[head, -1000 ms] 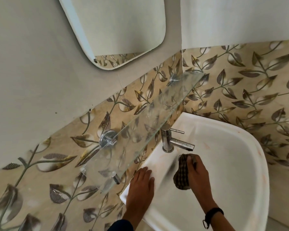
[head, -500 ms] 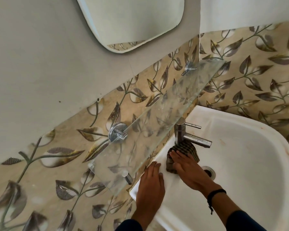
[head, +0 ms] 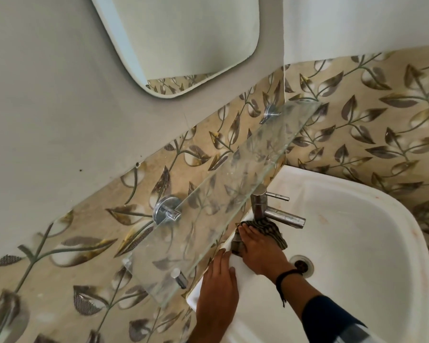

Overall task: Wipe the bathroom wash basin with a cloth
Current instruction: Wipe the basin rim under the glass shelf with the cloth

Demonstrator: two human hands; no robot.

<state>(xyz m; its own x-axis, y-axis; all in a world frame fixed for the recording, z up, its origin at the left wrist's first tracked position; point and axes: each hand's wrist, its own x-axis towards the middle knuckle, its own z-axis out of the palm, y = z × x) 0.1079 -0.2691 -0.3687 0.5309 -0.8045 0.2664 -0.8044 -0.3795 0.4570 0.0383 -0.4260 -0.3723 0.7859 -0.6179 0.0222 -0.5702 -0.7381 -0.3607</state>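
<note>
A white wash basin (head: 357, 231) fills the lower right, set into a tiled corner. A dark checked cloth (head: 274, 231) lies on the basin's back left ledge, just under the steel tap (head: 270, 211). My right hand (head: 260, 251) lies flat on the cloth with straight fingers and presses it to the ledge beside the tap base. My left hand (head: 218, 285) rests flat on the basin's near left rim, fingers straight. The drain (head: 302, 264) shows just right of my right wrist.
A glass shelf (head: 221, 199) on steel brackets juts out over the basin's left edge, right above both hands. A mirror (head: 183, 38) hangs on the grey wall above. Leaf-patterned tiles (head: 372, 125) cover the walls behind and to the right.
My right hand has carried the cloth from inside the bowl up and left to the ledge at the tap base. The left hand stays on the rim. The camera view shifted.
</note>
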